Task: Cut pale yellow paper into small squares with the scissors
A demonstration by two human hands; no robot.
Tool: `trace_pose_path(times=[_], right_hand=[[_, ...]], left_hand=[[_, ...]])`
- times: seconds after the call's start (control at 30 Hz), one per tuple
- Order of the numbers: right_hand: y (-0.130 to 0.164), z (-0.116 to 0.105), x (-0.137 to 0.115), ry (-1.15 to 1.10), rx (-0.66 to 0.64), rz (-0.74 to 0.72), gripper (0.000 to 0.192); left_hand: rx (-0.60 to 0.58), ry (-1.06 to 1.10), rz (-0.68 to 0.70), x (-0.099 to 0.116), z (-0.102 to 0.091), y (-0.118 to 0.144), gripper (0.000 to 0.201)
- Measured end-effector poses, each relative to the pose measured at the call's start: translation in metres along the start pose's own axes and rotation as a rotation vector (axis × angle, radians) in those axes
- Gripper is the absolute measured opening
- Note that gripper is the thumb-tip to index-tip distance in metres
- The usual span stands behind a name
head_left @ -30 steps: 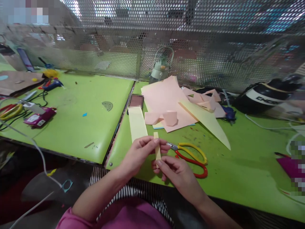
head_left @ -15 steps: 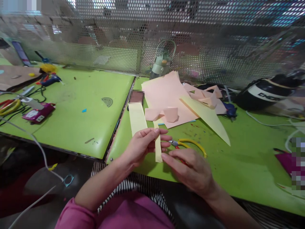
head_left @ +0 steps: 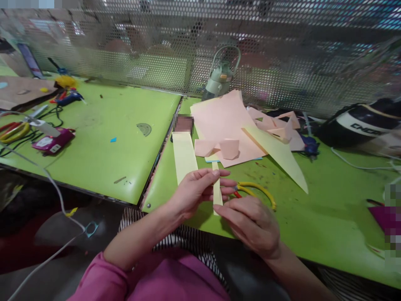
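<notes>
While the left hand (head_left: 196, 190) pinches a narrow yellow paper strip (head_left: 216, 189) between thumb and fingers, holding it roughly upright just above the near edge of the green table (head_left: 313, 209), the right hand (head_left: 252, 223) lies palm down beside it, its fingers together and its fingertip touching the strip's lower end. Whether the right hand grips anything beneath it cannot be told; it covers part of the scissors (head_left: 258, 192), whose yellow and red handles show just past the knuckles.

Just beyond the left hand a wider pale yellow strip (head_left: 184, 154) lies flat on the table, running away from the person. To its right sit pink paper sheets (head_left: 224, 121) with small folded pink pieces (head_left: 219, 147) on top, and a long pointed yellow offcut (head_left: 278, 154) slants across the green surface.

Farther back a pale green bottle (head_left: 221, 79) with a loop handle stands against the perforated metal screen (head_left: 282, 62). On the neighbouring table to the left lie a magenta packet (head_left: 53, 141) and a glue gun (head_left: 67, 98). A black helmet (head_left: 360, 123) rests at far right.
</notes>
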State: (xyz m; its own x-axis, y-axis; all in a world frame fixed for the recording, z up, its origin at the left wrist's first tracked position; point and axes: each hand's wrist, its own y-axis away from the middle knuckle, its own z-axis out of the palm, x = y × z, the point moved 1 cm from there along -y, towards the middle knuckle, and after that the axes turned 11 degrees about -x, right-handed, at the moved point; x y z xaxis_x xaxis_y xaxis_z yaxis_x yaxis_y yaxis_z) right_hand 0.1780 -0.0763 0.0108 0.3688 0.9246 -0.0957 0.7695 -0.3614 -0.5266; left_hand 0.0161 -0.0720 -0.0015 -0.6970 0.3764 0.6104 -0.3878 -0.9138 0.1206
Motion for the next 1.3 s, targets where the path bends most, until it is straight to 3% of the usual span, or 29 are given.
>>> trace_pose_path(times=[0.33, 0.6, 1.13, 1.3], right_hand=[[-0.004, -0.002, -0.004, -0.012, 0.027, 0.031, 0.029], [-0.001, -0.001, -0.002, 0.003, 0.067, 0.071, 0.028], [0.005, -0.008, -0.007, 0.128, 0.082, -0.112, 0.019], [0.004, -0.01, -0.008, 0.14, 0.102, -0.179, 0.017]], left_hand=[[0.009, -0.015, -0.01, 0.002, -0.001, 0.002, 0.016], [0.01, -0.09, -0.029, 0.0, -0.002, 0.001, 0.026], [-0.006, -0.083, -0.032, -0.001, -0.005, -0.001, 0.026], [0.056, -0.088, -0.047, 0.004, -0.004, -0.002, 0.031]])
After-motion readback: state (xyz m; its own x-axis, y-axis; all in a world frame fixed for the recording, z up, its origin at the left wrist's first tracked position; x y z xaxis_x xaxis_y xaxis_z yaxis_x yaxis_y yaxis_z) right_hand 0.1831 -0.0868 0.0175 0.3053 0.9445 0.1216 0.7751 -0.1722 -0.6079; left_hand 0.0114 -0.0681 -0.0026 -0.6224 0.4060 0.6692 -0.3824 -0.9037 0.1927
